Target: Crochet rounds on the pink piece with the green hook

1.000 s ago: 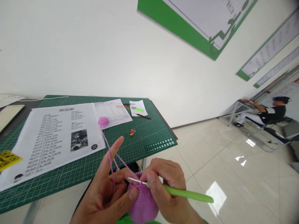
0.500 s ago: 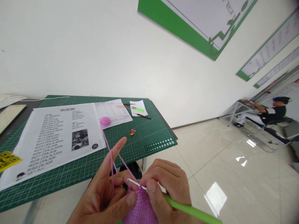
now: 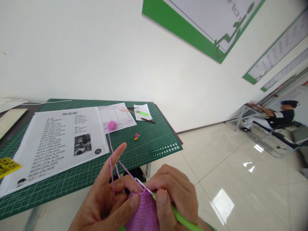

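A purple crochet piece [image 3: 143,212] is pinched at its upper edge by my left hand [image 3: 109,199], whose index finger points up with purple yarn [image 3: 111,173] looped round it. My right hand [image 3: 174,192] grips a crochet hook [image 3: 183,221] with a green handle and a silver tip. That tip lies at the top edge of the piece, against the strand coming from my left finger. From there the yarn runs back to a small purple yarn ball [image 3: 112,125] on the papers. The lower part of the piece leaves the picture.
On the green cutting mat [image 3: 134,154] lie a printed pattern sheet [image 3: 60,144], a form [image 3: 117,115], small coloured stitch markers [image 3: 137,136] and a light-green tool [image 3: 141,113]. Another person [image 3: 281,114] sits at a table far right.
The yarn ball has shifted slightly right. My left index finger has moved a little left and down. The hook has turned to a steeper angle, and its handle end sits lower.
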A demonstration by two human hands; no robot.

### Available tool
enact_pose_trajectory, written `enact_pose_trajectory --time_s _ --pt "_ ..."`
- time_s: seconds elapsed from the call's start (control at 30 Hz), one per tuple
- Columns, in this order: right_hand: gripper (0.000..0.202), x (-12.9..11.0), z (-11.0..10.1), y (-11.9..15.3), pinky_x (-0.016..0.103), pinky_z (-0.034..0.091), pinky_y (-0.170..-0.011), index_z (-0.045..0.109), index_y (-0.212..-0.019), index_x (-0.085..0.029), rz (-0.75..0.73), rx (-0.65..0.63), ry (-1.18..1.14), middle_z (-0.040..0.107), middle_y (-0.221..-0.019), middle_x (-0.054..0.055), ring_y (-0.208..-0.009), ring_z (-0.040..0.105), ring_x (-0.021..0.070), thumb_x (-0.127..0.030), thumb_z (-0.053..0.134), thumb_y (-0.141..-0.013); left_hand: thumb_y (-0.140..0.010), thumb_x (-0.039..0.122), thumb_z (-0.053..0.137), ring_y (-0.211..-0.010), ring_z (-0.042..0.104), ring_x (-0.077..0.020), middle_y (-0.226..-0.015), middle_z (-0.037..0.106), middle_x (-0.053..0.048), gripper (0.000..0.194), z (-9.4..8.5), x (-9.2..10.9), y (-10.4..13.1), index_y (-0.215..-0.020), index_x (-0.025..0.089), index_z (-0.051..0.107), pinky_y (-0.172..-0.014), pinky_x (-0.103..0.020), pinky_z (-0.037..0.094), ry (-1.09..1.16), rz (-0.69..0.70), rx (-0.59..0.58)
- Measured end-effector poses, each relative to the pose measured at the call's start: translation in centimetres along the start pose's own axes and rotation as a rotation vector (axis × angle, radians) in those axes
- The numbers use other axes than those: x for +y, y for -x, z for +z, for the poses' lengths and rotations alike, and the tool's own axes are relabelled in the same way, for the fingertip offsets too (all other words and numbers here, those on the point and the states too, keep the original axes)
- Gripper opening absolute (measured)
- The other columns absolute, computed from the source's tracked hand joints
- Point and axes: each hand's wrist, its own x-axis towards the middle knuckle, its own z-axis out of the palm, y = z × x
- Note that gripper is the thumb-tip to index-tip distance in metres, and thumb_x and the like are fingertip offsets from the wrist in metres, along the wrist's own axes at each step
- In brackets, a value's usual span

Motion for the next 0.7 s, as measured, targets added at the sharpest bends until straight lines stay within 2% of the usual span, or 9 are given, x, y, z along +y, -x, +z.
enact_pose_trajectory --time_s 0.23,0.47,0.57,0.7 --pt "0.035 -0.25 -0.12 -0.01 0.026 0.039 -0.047 0.062 -0.075 -0.015 0.099 -0.014 -0.065 0.058 -0.057 0.000 -0.051 0.052 0.0108 -0.027 0.037 -0.097 -0.064 0.032 0.086 -0.048 0.055 -0.0116 -0.063 0.071 0.005 0.089 -0.14 -0.10 -0.05 -0.136 0.057 0.040 -0.047 -0.021 0.033 -0.032 0.012 0.000" --pt "0.038 0.05 0.04 0.16 0.026 0.039 -0.048 0.062 -0.075 -0.015 0.073 -0.051 -0.062 0.058 -0.057 0.001 -0.051 0.051 0.0108 -0.035 0.039 -0.097 -0.061 0.031 0.087 -0.047 0.054 -0.0115 -0.063 0.071 0.005 0.092 -0.19 -0.10 0.12 -0.134 0.060 0.040 -0.047 -0.021 0.031 -0.005 0.005 -0.001" --pt "0.031 0.10 0.10 -0.05 0.026 0.041 -0.050 0.062 -0.074 -0.014 0.043 -0.088 -0.051 0.060 -0.058 0.002 -0.051 0.052 0.0111 -0.029 0.043 -0.094 -0.060 0.031 0.088 -0.047 0.053 -0.0112 -0.062 0.071 0.005 0.094 -0.21 -0.02 0.22 -0.135 0.059 0.040 -0.047 -0.021 0.032 -0.007 0.007 0.012" --pt "0.024 -0.19 -0.01 -0.41 0.025 0.041 -0.048 0.062 -0.073 -0.016 0.084 -0.097 -0.069 0.061 -0.059 0.001 -0.051 0.053 0.0108 -0.016 0.044 -0.089 -0.064 0.029 0.086 -0.047 0.050 -0.0093 -0.064 0.071 0.005 0.092 -0.39 -0.06 0.33 -0.137 0.058 0.038 -0.049 -0.020 0.033 0.029 -0.011 -0.026"
